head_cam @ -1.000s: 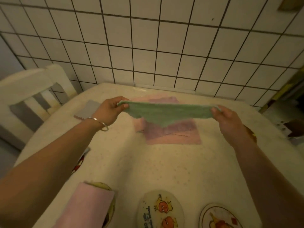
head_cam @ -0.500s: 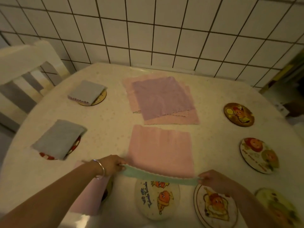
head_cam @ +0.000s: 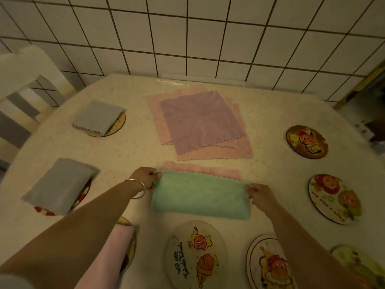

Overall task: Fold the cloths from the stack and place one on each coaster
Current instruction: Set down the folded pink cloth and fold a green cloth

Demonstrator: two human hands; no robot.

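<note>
My left hand (head_cam: 143, 176) and right hand (head_cam: 259, 193) each pinched a far corner of the green cloth (head_cam: 200, 197), which lay on the worktop (head_cam: 129, 155), doubled over toward its pink edge (head_cam: 202, 171). If one corner slipped, I judged the fold would skew and overhang the empty coaster (head_cam: 196, 255) just beside it.

green cloth (head_cam: 200, 197): fuzzy terry, matt | coasters (head_cam: 196, 254): glossy printed | bangle (head_cam: 139, 187): shiny metal
</note>
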